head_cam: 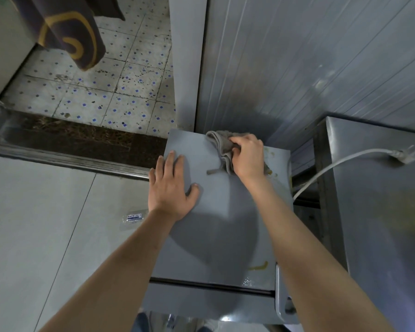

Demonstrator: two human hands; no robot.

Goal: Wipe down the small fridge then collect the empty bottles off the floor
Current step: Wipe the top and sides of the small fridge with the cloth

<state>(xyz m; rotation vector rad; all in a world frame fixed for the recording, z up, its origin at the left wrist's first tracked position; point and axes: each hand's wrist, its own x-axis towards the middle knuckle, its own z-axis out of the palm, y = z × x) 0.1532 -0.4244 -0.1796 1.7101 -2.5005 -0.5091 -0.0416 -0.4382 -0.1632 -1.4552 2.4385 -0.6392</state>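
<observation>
I look down on the grey top of the small fridge point(216, 226). My right hand point(248, 158) is shut on a crumpled grey cloth point(222, 143) and presses it on the far part of the top. My left hand point(170, 188) lies flat with spread fingers on the fridge's left edge. Yellowish stains mark the top near the front right point(259, 266) and beside my right wrist. A flattened clear plastic bottle point(132, 219) with a blue-and-white label lies on the floor left of the fridge.
A metal cabinet point(379, 212) stands to the right, with a white power cord and plug point(404, 153) lying on it. Panelled wall rises behind the fridge. A door threshold point(65, 159) and a tiled floor lie to the left; a dark patterned cloth point(70, 32) hangs above.
</observation>
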